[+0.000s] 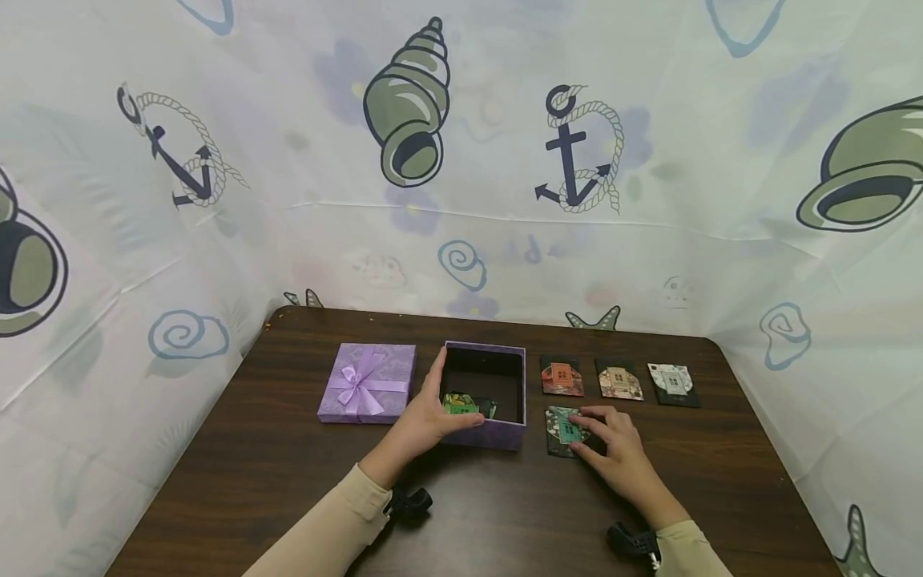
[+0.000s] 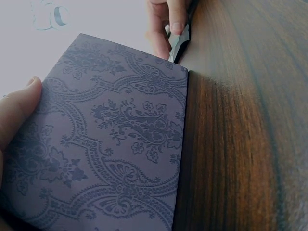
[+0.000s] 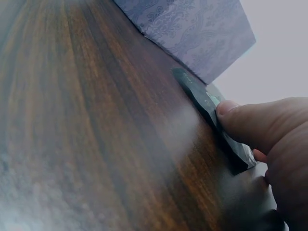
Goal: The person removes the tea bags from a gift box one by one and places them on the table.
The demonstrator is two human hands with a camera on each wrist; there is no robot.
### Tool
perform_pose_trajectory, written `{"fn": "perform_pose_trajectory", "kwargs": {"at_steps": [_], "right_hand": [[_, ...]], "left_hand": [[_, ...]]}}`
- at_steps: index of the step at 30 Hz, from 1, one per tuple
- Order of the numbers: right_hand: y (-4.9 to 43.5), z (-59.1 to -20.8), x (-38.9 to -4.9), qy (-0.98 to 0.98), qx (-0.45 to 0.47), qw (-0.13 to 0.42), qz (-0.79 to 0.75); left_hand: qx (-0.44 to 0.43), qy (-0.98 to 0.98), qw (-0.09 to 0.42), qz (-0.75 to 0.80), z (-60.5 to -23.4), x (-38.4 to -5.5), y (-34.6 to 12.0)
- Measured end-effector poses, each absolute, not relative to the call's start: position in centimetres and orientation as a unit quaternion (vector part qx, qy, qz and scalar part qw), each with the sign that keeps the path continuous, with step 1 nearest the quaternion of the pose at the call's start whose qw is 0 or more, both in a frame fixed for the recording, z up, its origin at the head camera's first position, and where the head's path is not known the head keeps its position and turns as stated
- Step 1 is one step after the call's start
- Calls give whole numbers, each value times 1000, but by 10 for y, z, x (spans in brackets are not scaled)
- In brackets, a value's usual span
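A person's left hand grips the open purple box at its near left corner while the right hand pinches a green packet between thumb and fingers, just right of the box on a dark wood tabletop. Beyond it, 3 more packets — red, tan and white — lie in a row; a ribboned lid rests at left.

Booth, perhaps, with cloth walls

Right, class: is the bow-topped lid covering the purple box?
No, the lid lies on the table beside the box, whose dark inside shows.
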State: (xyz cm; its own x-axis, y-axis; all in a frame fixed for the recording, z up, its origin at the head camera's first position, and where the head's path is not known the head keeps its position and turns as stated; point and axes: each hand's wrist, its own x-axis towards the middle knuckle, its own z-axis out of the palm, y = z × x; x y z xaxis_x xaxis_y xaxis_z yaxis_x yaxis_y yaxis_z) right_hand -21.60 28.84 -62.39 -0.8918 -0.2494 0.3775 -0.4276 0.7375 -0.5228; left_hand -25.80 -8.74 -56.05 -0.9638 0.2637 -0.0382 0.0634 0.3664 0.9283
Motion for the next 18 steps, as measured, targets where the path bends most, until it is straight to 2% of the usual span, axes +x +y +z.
{"fn": "perform_pose_trajectory", "kwargs": {"at_steps": [14, 18], "right_hand": [[291, -625, -217, -908, 216, 161, 320], [291, -626, -217, -906, 196, 145, 346]], "left_hand": [[98, 822, 92, 554, -560, -258, -87], [100, 820, 92, 556, -560, -258, -88]]}}
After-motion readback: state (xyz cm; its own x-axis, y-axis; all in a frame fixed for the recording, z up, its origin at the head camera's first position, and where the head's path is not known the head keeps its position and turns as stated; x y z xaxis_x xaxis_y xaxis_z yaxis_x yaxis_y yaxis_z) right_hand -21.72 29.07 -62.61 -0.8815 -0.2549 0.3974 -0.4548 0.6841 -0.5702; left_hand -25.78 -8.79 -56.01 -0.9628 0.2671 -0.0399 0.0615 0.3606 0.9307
